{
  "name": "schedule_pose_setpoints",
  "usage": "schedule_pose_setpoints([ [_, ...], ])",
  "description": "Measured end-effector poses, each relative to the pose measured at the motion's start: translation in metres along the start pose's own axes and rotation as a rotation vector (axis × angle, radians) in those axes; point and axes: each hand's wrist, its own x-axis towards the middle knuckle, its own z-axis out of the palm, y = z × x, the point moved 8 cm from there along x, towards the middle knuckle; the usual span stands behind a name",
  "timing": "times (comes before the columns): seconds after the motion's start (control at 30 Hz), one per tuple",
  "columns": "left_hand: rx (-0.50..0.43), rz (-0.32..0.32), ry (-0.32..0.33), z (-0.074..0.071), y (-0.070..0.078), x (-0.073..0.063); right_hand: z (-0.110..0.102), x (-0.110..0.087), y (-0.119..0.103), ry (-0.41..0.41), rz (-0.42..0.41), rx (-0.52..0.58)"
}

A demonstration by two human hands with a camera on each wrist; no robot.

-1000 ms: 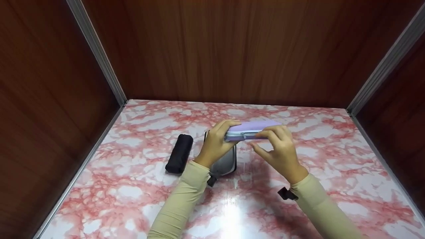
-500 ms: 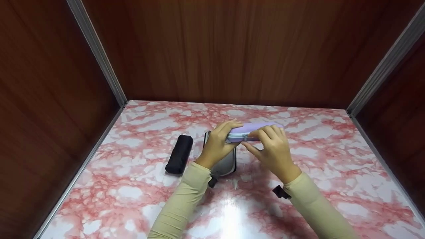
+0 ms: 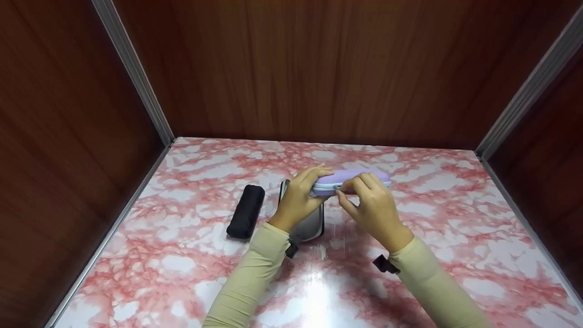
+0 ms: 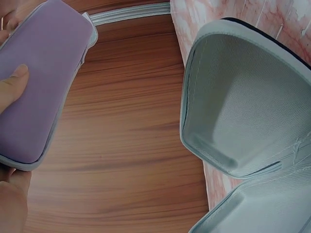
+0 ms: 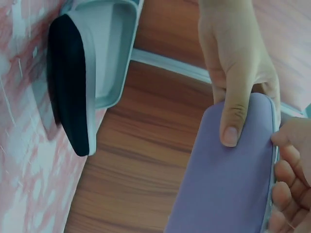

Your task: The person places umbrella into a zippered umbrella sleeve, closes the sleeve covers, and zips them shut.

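A lilac zip case (image 3: pixel 364 176) is held above the table, its pale blue zip edge facing me. My left hand (image 3: pixel 298 193) grips its left end, with the thumb pressed on the lilac face in the right wrist view. At the zip, the thumb and index finger of my right hand (image 3: pixel 375 207) come together on the small zip pull (image 3: pixel 337 187). The curled fingers of that right hand (image 5: pixel 294 170) lie along the case's edge in the right wrist view. My fingers hide part of the zip.
Below my left hand a case with grey lining (image 4: pixel 252 97) and black outside (image 5: pixel 70 87) lies spread open on the table. A black oblong pouch (image 3: pixel 246 212) is left of it. Brown wood-grain panels (image 3: pixel 319 68) enclose the red-and-white marbled table (image 3: pixel 182 273).
My right hand has moved left along the zip edge to the pull, its thumb and finger drawing together. The lilac case sits slightly lower; my left hand keeps its grip.
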Motion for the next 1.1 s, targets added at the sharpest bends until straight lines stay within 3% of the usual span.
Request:
schedule_pose_setpoints([
  [0.27, -0.014, 0.003, -0.001, 0.0007, 0.0001, -0.0009, 0.0031, -0.0028, 0.0002, -0.063, 0.052, -0.031],
  [1.1, -0.018, 0.006, -0.003, -0.0031, 0.0012, 0.0009, -0.0026, -0.0083, 0.0079, -0.021, 0.088, 0.0],
])
